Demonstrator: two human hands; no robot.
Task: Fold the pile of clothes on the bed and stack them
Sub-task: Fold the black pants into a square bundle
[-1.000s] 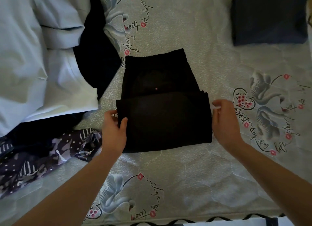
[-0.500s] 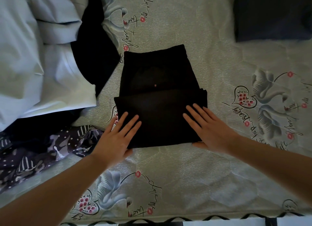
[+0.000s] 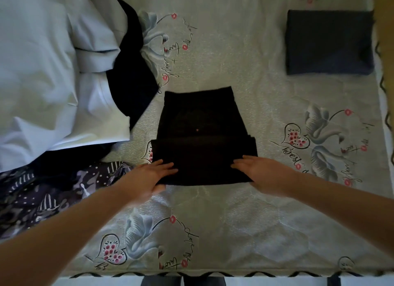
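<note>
A black garment [image 3: 202, 140], folded into a rough rectangle with its near part doubled over, lies in the middle of the bed. My left hand [image 3: 149, 176] is at its near left corner, fingers lying on top and thumb at the near edge, pinching the cloth. At the near right corner my right hand [image 3: 262, 174] holds it the same way, fingers over the cloth. A folded dark blue garment [image 3: 328, 42] sits at the far right. The unfolded pile on the left holds a pale blue garment [image 3: 47, 72], a black one [image 3: 132, 78] and a patterned dark one [image 3: 42, 196].
The bedsheet [image 3: 223, 221] is pale with swan and heart prints. Its near edge runs along the bottom of the view. A yellow-brown surface [image 3: 386, 29] borders the bed on the far right.
Both hands slid from lying flat on top of the black garment back to its near corners and turned inward. The view has pulled back.
</note>
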